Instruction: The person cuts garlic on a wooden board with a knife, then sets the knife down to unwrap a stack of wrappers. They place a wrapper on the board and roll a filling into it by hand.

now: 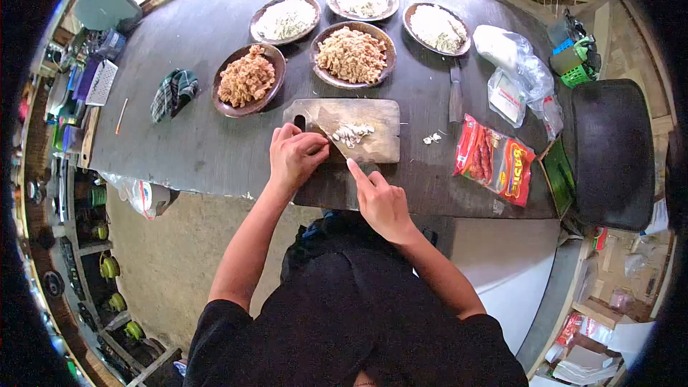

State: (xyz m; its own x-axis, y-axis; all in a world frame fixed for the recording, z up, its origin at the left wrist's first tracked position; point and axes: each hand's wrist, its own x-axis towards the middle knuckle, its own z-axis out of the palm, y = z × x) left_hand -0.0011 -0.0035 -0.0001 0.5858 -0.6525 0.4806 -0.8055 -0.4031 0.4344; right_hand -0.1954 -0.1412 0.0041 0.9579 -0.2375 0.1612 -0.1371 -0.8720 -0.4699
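Observation:
My right hand (381, 204) grips a knife (337, 145), its index finger stretched along the back of the blade. The blade points up and left over a wooden cutting board (383, 111). At the left part of the board my left hand (297, 155) is closed, fingertips bunched beside the blade. What those fingers pinch, if anything, is hidden. A small heap of pale, sliced pieces (352, 135) lies on the board, right of the blade. A few pale scraps (431, 139) lie on the table to the right of the board.
Behind the board stand bowls of brown crumbly food (247, 80), (355, 56) and plates of pale shreds (287, 19), (364, 0), (437, 29). A second knife (456, 92), a red food packet (494, 161) and plastic bags (519, 64) lie right. A checked cloth (174, 93) lies left.

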